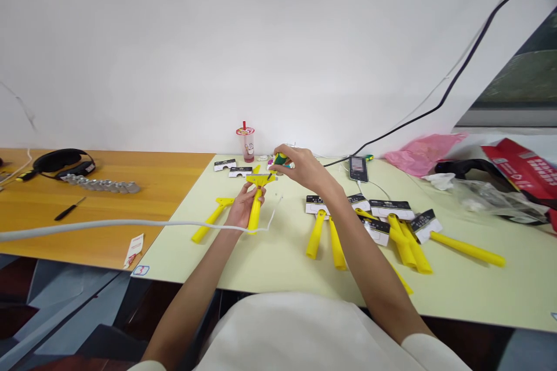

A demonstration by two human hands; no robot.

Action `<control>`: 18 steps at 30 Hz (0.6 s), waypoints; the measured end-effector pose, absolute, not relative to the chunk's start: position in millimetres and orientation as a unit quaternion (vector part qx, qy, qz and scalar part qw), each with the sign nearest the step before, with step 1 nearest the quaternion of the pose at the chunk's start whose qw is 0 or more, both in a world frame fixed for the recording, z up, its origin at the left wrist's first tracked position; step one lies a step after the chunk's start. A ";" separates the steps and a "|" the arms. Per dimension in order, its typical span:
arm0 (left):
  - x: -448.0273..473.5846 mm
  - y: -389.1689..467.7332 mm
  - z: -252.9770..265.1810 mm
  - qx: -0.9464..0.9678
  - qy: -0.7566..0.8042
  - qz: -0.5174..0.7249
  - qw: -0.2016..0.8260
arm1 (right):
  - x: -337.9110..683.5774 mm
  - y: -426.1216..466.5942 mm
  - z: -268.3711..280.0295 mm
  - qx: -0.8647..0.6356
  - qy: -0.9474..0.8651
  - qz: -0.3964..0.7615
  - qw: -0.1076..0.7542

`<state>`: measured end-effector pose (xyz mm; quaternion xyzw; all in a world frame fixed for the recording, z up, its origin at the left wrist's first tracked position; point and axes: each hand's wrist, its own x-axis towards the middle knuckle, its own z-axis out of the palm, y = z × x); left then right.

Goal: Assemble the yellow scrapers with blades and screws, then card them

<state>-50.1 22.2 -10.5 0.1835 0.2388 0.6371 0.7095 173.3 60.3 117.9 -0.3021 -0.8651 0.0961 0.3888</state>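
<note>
My left hand [239, 208] is wrapped round the handle of a yellow scraper [255, 215], its wide head up and facing me. In my right hand [301, 167] is a screwdriver [281, 159] with a green and yellow handle, gripped between thumb and fingers just above the right end of the scraper's head. Whether its tip touches the head I cannot tell. Beside my left hand lies another yellow scraper [209, 224]. Behind the held one are two black and white cards [241, 172]. More yellow scrapers [316, 237], several with cards, lie beyond my right forearm.
A lidded cup with a red straw [248, 145] stands by the wall. A small device with a screen [358, 168] has a cable plugged in. A white cable [130, 224] crosses the view at left. Plastic bags [424, 153] lie right; a black screwdriver [69, 209] lies on the wooden table.
</note>
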 end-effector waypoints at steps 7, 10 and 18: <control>-49.3 20.9 -9.6 0.183 0.238 0.639 0.708 | 172.8 61.1 117.9 -0.304 -0.867 0.094 0.385; -49.5 21.5 -11.0 0.186 0.239 0.638 0.708 | 172.6 62.4 117.0 -0.304 -0.866 0.097 0.386; -49.6 22.8 -12.0 0.184 0.240 0.636 0.710 | 171.5 58.7 118.9 -0.314 -0.869 0.088 0.373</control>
